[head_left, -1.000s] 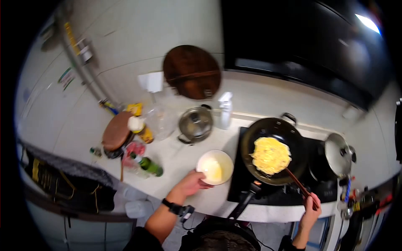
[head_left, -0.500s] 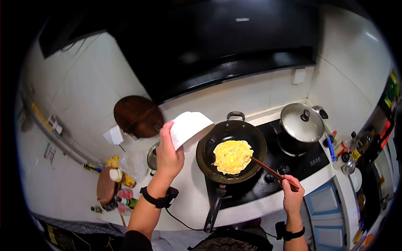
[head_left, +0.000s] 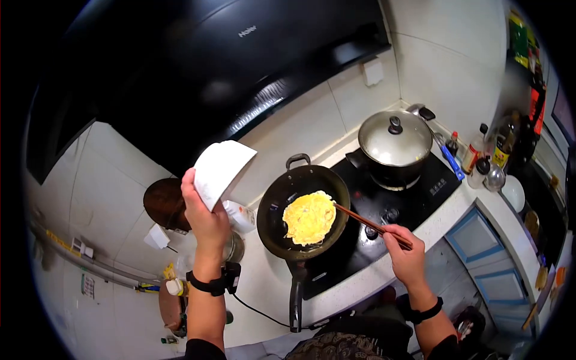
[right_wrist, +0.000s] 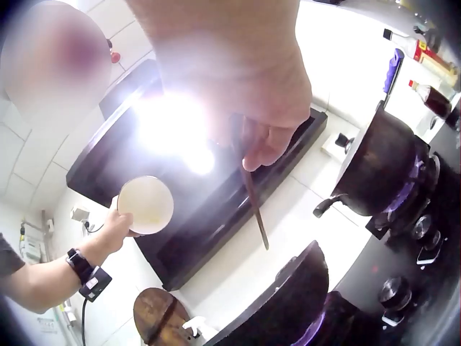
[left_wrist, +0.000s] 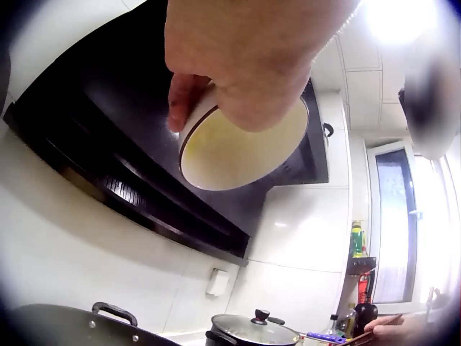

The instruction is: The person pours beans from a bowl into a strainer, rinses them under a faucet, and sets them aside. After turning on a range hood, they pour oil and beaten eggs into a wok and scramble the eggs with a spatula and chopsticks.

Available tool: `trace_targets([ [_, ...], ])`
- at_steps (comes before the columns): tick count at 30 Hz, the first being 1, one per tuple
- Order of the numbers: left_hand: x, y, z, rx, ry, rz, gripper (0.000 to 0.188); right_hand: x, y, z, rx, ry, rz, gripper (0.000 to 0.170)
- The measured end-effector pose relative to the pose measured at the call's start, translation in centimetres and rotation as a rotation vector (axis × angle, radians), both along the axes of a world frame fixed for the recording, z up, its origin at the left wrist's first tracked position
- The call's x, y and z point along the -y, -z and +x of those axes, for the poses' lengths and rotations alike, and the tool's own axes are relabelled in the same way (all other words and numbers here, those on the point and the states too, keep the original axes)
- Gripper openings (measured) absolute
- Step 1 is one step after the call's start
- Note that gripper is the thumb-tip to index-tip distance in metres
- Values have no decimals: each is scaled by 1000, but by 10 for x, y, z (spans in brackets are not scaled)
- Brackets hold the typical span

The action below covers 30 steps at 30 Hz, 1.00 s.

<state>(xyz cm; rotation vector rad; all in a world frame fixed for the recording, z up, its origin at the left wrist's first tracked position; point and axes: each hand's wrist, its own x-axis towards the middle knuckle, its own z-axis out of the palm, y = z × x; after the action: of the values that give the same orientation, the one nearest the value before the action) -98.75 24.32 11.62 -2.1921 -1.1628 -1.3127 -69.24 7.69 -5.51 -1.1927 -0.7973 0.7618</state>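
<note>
Egg: a yellow, flat, ragged-edged round (head_left: pixel 309 219) inside the black wok (head_left: pixel 270 240), right of its long handle.
Chopsticks: brown pair (head_left: pixel 366 221), tips at the egg's edge.
Right hand: fingers curled round the chopsticks' upper end (head_left: pixel 408 255).
Left hand: raised, thumb and fingers gripping the bowl (head_left: pixel 207 225).
Bowl: white, tipped on its side (head_left: pixel 222 171), yellowish residue inside.
Stove: black glass top (head_left: pixel 366 252), violet flame under wok and lidded pot (head_left: pixel 393 147).
Counter: white, around the stove (head_left: pixel 264 300); bottles at the far right (head_left: pixel 477 150).
Above: black range hood (head_left: pixel 210 78).
Change: one second ago the bowl sat lower, opening upward; now it is lifted and tilted.
</note>
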Motion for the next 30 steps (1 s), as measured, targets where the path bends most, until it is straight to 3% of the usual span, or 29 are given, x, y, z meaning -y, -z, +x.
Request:
trace_targets([
  [14, 2, 2, 9, -65, -2, 36, 51, -27, -38, -22, 284, -103, 283, 16],
  [18, 3, 9, 9, -72, -2, 11, 54, -35, -60, -43, 348, -198, 317, 16],
  [20, 6, 14, 11, -83, -3, -6, 56, -46, -65, -58, 433, -188, 466, 17],
  [21, 9, 15, 14, -87, 21, -37, 69, -53, -64, -66, 479, -181, 520, 18],
  [24, 8, 25, 17, -118, 18, -9, 68, -62, -77, -86, 573, -187, 580, 17],
  [30, 9, 46, 15, -156, 4, -15, 63, -70, -88, -99, 613, -177, 577, 16],
])
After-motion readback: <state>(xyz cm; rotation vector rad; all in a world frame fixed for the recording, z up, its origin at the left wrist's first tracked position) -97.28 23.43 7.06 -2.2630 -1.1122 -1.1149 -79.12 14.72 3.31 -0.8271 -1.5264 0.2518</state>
